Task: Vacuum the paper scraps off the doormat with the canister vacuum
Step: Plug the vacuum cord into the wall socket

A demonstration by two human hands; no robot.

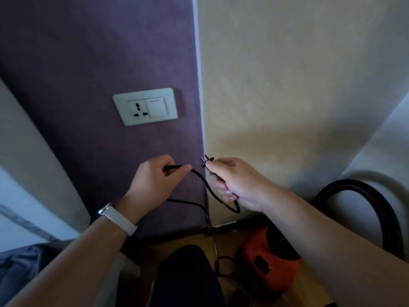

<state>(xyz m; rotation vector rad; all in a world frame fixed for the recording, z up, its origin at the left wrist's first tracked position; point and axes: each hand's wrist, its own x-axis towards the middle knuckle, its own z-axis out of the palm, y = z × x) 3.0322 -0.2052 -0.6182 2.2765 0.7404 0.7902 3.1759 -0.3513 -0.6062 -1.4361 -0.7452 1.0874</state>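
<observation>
My right hand (234,182) grips the black plug (206,161) of the vacuum's power cord, its prongs sticking out past my fingers toward the wall. My left hand (155,180) pinches the black cord (203,181) a little further along, so a loop hangs between both hands. The orange canister vacuum (265,260) sits on the floor at the lower right, with its black ribbed hose (376,209) arching above it. A white wall socket (145,106) with a switch is mounted on the purple wall, above and left of my hands. The doormat and paper scraps are out of view.
The purple wall meets a beige wall (287,85) at a corner right behind my hands. My dark-trousered knee (188,275) is at the bottom centre on the wooden floor. Blue fabric (20,264) lies at the lower left. More cord lies coiled by the vacuum.
</observation>
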